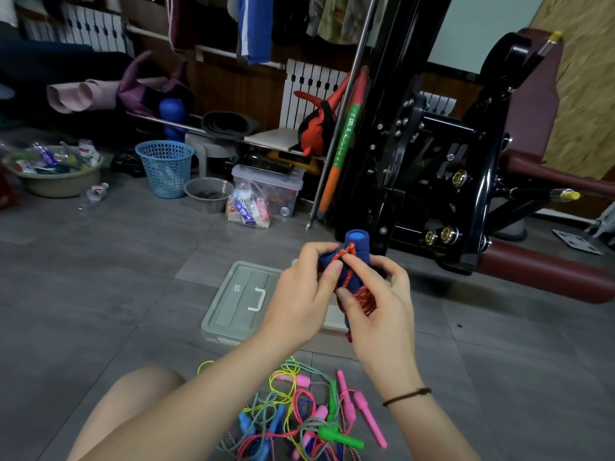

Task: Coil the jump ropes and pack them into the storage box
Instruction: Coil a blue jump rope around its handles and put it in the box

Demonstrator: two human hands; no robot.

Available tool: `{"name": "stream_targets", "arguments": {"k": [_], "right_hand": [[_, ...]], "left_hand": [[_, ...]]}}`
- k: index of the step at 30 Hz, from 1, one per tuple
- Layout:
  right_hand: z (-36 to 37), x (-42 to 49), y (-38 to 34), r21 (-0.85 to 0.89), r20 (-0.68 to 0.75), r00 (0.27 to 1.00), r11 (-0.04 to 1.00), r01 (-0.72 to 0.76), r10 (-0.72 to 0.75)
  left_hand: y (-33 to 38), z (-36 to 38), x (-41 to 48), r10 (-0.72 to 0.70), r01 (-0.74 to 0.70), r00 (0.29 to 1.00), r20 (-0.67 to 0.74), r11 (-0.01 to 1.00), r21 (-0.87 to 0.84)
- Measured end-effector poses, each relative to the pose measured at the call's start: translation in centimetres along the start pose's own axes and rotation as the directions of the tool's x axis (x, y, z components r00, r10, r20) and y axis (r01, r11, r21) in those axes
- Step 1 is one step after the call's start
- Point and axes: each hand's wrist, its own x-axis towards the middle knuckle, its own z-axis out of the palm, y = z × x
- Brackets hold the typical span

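My left hand (pixel 304 294) pinches the red rope (pixel 346 255) across the 2 blue handles (pixel 358 246), my right hand (pixel 382 304) grips the coil (pixel 366 299); I fear slack unwinding it.

Scanning for print: no word legible anywhere.
Small blue-white sticker (pixel 237 288) on storage box lid (pixel 229 311), just left of left hand (pixel 299 301) fingers (pixel 327 271): lettering too small, unreadable.
Yellow warning triangle (pixel 420 164) on black machine (pixel 369 144), above and right of fingers, well apart: symbol inside unclear.
Second pale triangle (pixel 451 206) lower on same machine, blurred.
Packets in clear bag (pixel 248 207), above and left of fingers, well apart: blue-white print, letters not made out.
Bottle label (pixel 87 148) in basin (pixel 60 189), far left: red on white, unreadable.
White card (pixel 577 242) on floor, far right: black squares only.
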Motion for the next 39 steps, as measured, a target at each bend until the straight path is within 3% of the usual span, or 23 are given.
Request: {"name": "stream_targets", "arguments": {"k": [5,8,11,16,20,24,30,35,39], "right_hand": [[1.2,-0.4,-0.5,0.083,-0.016,0.999,0.996,-0.046,0.047],[1.8,-0.8,-0.8,0.079,-0.027,0.999,0.996,-0.03,0.032],[1.8,-0.9,-0.3,0.018,-0.076,0.997,1.0,-0.018,0.02],[1.0,-0.7,0.1,-0.006,-0.017,1.0,1.0,-0.025,0.025],[0.7,-0.7,0.0,-0.028,0.08,0.996,0.999,-0.039,0.041],[0.9,-0.8,-0.6,-0.018,0.118,0.993,1.0,0.012,-0.01],[0.2,-0.6,-0.5,0.079,0.067,0.997,0.996,0.04,-0.046],[-0.8,0.3,0.5,0.143,-0.014,0.999,0.989,-0.047,0.049],[-1.8,1.5,0.8,0.092,-0.054,0.998,0.995,-0.028,0.033]], "left_hand": [[0.9,0.4,0.0,0.051,-0.032,0.986,-0.156,0.992,0.121],[1.1,0.3,0.4,-0.012,0.036,0.969,-0.245,0.995,0.093],[0.9,0.0,1.3,-0.108,0.113,0.984,-0.145,0.993,0.023],[0.3,-0.8,2.3,-0.056,0.054,0.998,0.035,0.998,0.035],[0.1,-1.0,3.0,-0.17,0.188,0.979,0.116,0.967,-0.169],[0.3,-1.6,3.5,-0.282,0.323,0.945,0.166,0.882,-0.343],[1.3,-0.2,2.1,-0.4,0.51,0.86,0.316,0.658,-0.554],[0.9,0.6,1.5,-0.232,0.286,0.958,0.171,0.839,-0.463],[0.9,0.7,1.3,-0.176,0.211,0.977,0.122,0.889,-0.407]]}}
